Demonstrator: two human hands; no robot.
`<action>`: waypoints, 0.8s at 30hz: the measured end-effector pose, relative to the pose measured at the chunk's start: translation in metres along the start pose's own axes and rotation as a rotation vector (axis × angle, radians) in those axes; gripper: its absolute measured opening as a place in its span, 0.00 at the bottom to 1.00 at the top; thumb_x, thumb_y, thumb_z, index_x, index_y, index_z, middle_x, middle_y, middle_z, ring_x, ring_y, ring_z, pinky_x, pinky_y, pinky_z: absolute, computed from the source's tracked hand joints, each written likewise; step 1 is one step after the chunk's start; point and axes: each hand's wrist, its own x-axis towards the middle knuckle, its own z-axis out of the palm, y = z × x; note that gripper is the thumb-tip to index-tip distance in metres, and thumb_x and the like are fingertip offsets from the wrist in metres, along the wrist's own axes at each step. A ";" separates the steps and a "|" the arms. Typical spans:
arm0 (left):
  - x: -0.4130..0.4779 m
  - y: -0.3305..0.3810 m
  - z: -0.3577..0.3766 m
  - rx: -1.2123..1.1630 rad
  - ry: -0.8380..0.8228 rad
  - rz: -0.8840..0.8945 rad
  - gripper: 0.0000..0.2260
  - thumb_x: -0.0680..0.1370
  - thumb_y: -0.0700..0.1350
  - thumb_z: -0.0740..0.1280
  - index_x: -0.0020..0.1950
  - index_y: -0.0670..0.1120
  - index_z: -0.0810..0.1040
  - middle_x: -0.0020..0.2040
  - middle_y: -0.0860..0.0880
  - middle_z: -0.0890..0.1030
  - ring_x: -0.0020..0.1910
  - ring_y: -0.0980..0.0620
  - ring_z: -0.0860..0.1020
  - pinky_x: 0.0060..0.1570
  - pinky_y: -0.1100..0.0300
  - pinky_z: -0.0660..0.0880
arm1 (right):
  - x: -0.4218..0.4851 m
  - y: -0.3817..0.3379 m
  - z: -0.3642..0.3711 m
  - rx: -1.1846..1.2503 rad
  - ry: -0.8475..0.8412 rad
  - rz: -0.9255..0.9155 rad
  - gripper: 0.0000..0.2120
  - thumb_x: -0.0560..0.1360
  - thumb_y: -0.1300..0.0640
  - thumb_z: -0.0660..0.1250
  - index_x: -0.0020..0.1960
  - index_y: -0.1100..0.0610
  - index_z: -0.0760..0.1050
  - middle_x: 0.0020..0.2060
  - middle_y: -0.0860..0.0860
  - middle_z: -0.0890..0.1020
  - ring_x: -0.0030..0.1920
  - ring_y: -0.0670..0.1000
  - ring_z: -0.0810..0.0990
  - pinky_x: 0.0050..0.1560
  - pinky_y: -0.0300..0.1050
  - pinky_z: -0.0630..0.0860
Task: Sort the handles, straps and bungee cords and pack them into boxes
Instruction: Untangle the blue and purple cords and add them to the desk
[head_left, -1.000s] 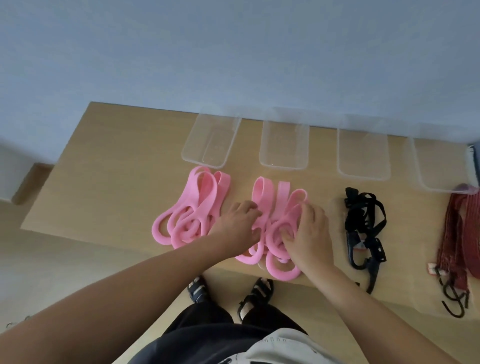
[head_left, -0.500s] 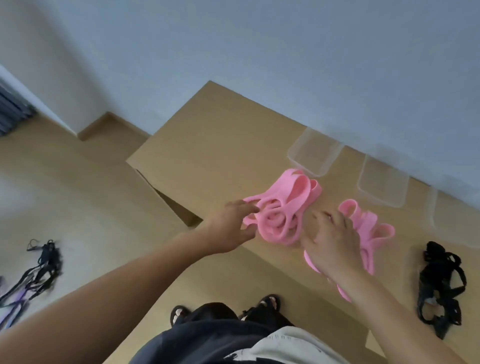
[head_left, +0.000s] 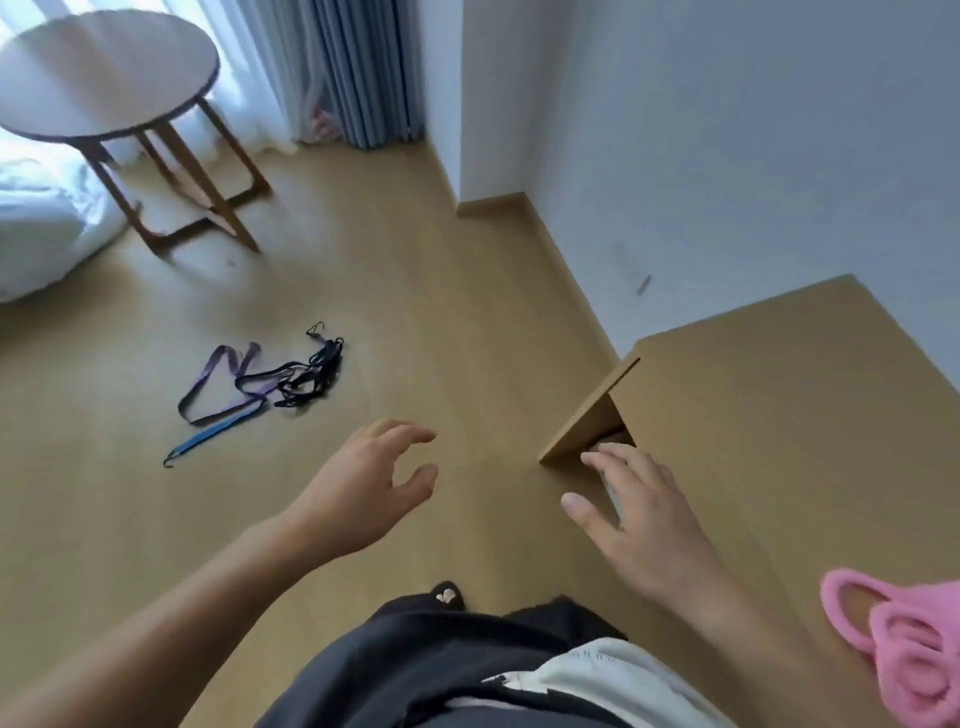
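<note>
On the wooden floor lies a tangle of purple straps, a blue hooked bungee cord and black cords. My left hand hangs in the air over the floor, fingers loosely curled and holding nothing. My right hand is spread with straight fingers near the corner of the wooden table, also holding nothing. A bundle of pink loop handles lies on the table at the bottom right edge of the view. The boxes are out of view.
A round wooden side table stands at the far left by blue curtains. White bedding is at the left edge. A white wall runs behind the table.
The view has swung left from the table to the floor. Both hands have left the pink handles and now hold nothing. The floor tangle has come nearer the middle of view.
</note>
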 end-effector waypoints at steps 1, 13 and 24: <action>-0.004 -0.011 -0.008 -0.022 0.016 -0.032 0.19 0.78 0.56 0.64 0.69 0.55 0.73 0.66 0.58 0.73 0.63 0.59 0.70 0.63 0.63 0.67 | 0.013 -0.014 0.003 0.004 -0.031 -0.049 0.28 0.76 0.37 0.58 0.72 0.49 0.66 0.70 0.42 0.65 0.71 0.43 0.59 0.72 0.44 0.59; 0.040 -0.083 -0.091 -0.072 0.182 -0.296 0.19 0.79 0.54 0.64 0.69 0.52 0.73 0.67 0.58 0.72 0.66 0.60 0.68 0.64 0.66 0.65 | 0.191 -0.133 0.023 -0.030 -0.296 -0.450 0.28 0.76 0.36 0.57 0.73 0.48 0.65 0.68 0.40 0.65 0.69 0.40 0.59 0.70 0.40 0.59; 0.099 -0.147 -0.171 -0.174 0.336 -0.478 0.20 0.79 0.54 0.64 0.70 0.52 0.72 0.68 0.58 0.72 0.68 0.61 0.66 0.68 0.62 0.65 | 0.338 -0.249 0.031 -0.112 -0.462 -0.643 0.26 0.77 0.39 0.60 0.72 0.47 0.65 0.68 0.40 0.66 0.69 0.41 0.60 0.70 0.43 0.61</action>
